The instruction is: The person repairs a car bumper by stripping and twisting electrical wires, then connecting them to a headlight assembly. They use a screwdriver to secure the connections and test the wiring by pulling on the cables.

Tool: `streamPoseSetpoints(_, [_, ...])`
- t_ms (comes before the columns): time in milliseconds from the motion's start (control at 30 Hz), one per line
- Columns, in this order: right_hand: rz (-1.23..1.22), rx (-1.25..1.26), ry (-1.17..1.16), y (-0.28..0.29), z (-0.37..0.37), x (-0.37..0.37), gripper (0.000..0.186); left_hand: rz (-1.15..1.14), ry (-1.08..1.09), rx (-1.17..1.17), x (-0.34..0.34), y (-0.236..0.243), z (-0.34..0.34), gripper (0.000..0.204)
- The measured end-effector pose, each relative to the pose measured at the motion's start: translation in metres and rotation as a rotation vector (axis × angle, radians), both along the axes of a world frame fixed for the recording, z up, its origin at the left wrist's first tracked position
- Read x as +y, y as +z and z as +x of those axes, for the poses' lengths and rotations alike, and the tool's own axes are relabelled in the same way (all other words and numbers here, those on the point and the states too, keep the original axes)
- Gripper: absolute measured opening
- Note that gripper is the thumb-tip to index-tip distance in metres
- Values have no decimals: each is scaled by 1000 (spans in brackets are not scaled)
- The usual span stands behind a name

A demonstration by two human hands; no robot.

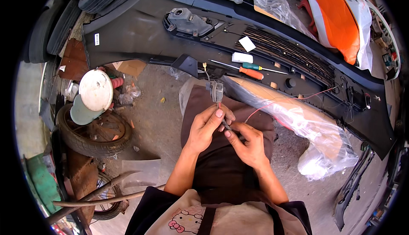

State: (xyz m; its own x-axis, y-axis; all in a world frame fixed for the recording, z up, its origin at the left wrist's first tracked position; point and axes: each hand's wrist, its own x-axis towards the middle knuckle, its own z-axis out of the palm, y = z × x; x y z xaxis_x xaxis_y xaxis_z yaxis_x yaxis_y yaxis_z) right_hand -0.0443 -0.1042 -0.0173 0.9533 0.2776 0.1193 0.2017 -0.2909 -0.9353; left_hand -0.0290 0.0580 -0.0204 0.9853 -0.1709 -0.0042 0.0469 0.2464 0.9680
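My left hand (206, 128) pinches a short red wire (219, 106) just below a small grey electrical part (216, 91), which has a wire with a yellow tip (205, 64) at its top. My right hand (245, 143) is closed on a thin dark piece (226, 123) that meets my left fingers. A long thin red wire (275, 101) runs from by my right hand to the black car bumper (128, 26). On the bumper lie an orange screwdriver (251, 72), a green one (252, 66), a white block (242, 57) and a white card (247, 43).
Plastic-wrapped cardboard (315, 132) lies below the bumper. At left are stacked tyres (59, 32), a white round lid (96, 90), a wheel (89, 145) and wooden poles (106, 203). A wrapped orange panel (330, 15) is at upper right, a black trim piece (349, 192) at lower right.
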Motion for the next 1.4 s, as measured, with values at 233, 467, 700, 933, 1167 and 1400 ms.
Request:
streamPoseSetpoints(233, [598, 300, -17, 7, 21, -19, 47, 347, -182, -164, -11, 17, -4, 25])
streamPoseSetpoints(467, [866, 318, 45, 2, 32, -13, 49, 484, -145, -150, -22, 18, -9, 21])
streamPoseSetpoints(700, [967, 336, 50, 4, 36, -9, 47, 525, 13, -279, -15, 16, -7, 19])
streamPoseSetpoints(933, [589, 279, 45, 23, 33, 2, 43, 364, 139, -253, -2, 42, 22, 31])
streamPoseSetpoints(1167, [376, 181, 16, 31, 34, -2, 42, 226, -54, -277, 12, 32, 41, 23])
streamPoseSetpoints(1400, [137, 197, -79, 52, 49, 0, 36, 81, -18, -347, 14, 33, 60, 17])
